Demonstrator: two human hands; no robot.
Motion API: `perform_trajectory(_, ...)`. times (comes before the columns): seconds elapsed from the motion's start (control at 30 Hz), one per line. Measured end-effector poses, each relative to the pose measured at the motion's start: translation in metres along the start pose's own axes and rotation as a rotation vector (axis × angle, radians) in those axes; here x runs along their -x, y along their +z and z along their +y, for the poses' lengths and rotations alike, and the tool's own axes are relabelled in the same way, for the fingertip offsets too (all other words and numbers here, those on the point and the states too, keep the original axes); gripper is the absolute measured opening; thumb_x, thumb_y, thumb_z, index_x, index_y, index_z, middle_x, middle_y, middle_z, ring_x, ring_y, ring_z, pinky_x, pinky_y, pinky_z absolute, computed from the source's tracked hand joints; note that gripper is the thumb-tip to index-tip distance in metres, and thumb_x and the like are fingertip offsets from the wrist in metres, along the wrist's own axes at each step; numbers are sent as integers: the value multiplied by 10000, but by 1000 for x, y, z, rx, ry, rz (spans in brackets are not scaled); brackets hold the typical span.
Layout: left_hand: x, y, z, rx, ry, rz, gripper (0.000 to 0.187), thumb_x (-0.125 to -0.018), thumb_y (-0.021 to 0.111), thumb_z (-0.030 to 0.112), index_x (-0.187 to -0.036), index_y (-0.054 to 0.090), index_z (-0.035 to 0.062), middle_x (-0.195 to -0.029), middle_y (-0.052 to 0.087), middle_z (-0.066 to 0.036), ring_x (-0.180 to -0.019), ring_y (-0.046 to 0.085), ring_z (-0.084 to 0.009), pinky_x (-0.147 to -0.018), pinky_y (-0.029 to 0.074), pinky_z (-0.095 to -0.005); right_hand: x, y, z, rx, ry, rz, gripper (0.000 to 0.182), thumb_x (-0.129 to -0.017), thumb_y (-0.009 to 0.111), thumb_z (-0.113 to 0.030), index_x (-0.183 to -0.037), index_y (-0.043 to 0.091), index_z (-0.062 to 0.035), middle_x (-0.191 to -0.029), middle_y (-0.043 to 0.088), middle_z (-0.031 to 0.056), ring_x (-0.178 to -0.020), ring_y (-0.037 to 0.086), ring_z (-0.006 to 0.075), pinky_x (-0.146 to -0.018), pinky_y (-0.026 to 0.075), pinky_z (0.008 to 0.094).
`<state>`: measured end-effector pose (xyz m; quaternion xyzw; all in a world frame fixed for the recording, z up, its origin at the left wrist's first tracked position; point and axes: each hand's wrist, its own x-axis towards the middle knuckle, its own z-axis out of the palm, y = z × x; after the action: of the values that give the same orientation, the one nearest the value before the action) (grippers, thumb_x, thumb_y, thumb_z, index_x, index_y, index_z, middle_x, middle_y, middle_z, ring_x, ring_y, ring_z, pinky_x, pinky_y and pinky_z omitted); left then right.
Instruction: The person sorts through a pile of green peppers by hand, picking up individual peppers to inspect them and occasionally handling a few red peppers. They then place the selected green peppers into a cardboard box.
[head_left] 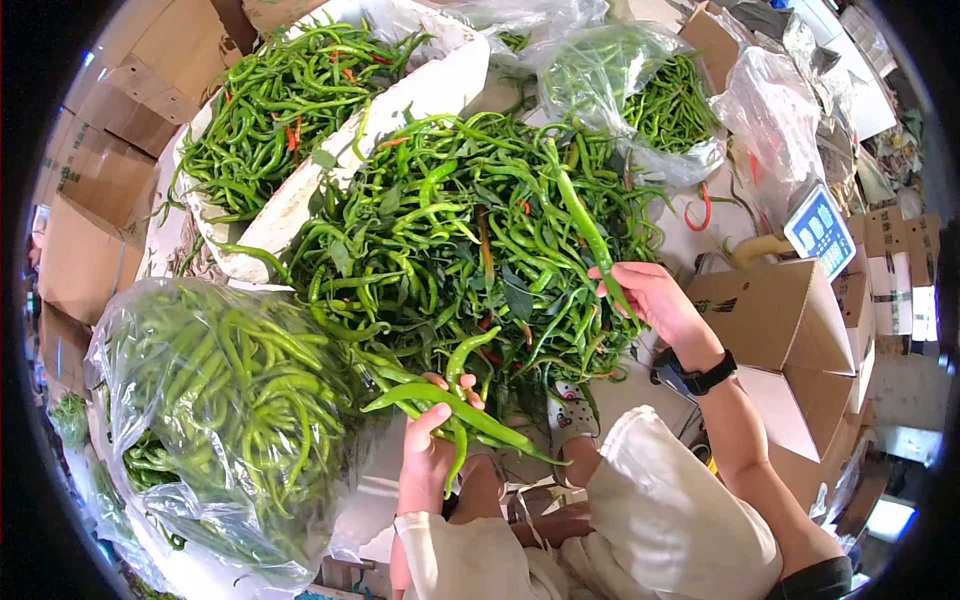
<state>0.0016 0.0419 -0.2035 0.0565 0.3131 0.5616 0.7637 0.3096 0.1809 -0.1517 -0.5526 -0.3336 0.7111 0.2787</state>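
My left hand [428,455] grips a bunch of long green chili peppers [455,400] low in the middle, their tips fanning out to the left and right. My right hand [652,298], with a black watch on the wrist, holds one long green pepper [583,222] that points up and away over the heap. Both hands hover at the near edge of a big loose pile of green peppers and leaves [450,230].
A clear plastic bag full of peppers [225,400] sits at my left. A white foam box of peppers [290,110] stands beyond, with another filled bag [640,95] at the top right. Cardboard boxes [780,320] crowd the right and the left edge.
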Motion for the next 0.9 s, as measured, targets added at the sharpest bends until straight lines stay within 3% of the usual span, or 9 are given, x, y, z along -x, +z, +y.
perform_trajectory(0.1, -1, 5, 0, 87, 11, -5, 317, -764, 664, 93, -1048, 524, 100, -1125, 587, -166, -903, 604, -287, -856, 489, -416, 7, 5, 4, -40, 23, -3, 319, -983, 461, -214, -1160, 597, 13, -921, 667, 34, -635, 527, 41, -591, 434, 171)
perform_trajectory(0.23, -2, 3, -2, 80, 20, -22, 341, -782, 656, 102, -1084, 496, 110, -1136, 586, -178, -901, 607, -284, -853, 489, -418, 11, 6, 8, -101, 13, -185, 338, -987, 447, -187, -1232, 543, 25, -934, 644, 45, -676, 528, 41, -608, 440, 168)
perform_trajectory(0.37, 1, 9, -2, 84, 49, -40, 375, -800, 641, 108, -1133, 469, 108, -1150, 589, -193, -889, 612, -287, -839, 495, -424, 19, 12, 6, -136, 36, -293, 346, -981, 444, -165, -1300, 494, -40, -932, 630, 56, -648, 500, 59, -618, 435, 175)
perform_trajectory(0.5, 7, 16, -2, 16, 51, -22, 465, -814, 624, 146, -1238, 438, 100, -1193, 577, -190, -891, 615, -281, -830, 498, -416, 38, 24, -5, -77, 29, -345, 363, -968, 451, -148, -1323, 442, -71, -926, 630, 66, -744, 594, 110, -650, 461, 202)
perform_trajectory(0.53, 9, 18, -2, -17, 48, -7, 498, -817, 620, 163, -1272, 428, 99, -1206, 573, -184, -893, 615, -276, -826, 496, -411, 45, 29, -11, -102, 55, -354, 302, -947, 459, -121, -1243, 472, -63, -910, 621, 61, -790, 624, 137, -680, 479, 239)
perform_trajectory(0.67, 15, 34, -4, -83, 25, -27, 547, -824, 609, 172, -1319, 394, 82, -1258, 539, -203, -929, 632, -307, -869, 500, -438, 60, 38, 5, 120, -194, -366, 153, -906, 469, -66, -1056, 497, -60, -884, 597, 56, -778, 625, 166, -707, 493, 289)
perform_trajectory(0.77, 24, 54, -4, -110, -30, -23, 553, -822, 612, 182, -1318, 392, 77, -1261, 537, -184, -945, 616, -313, -881, 496, -449, 82, 58, -7, -218, 25, -435, 160, -910, 479, -72, -1068, 500, -52, -892, 600, 68, -772, 626, 178, -705, 502, 303)
perform_trajectory(0.9, 33, 62, 1, -89, -53, -126, 547, -824, 625, 166, -1317, 402, 88, -1279, 524, -189, -994, 603, -331, -907, 486, -458, 101, 73, -4, -272, -16, -431, 182, -948, 467, -119, -1109, 495, -40, -942, 616, 107, -846, 650, 218, -729, 521, 314)
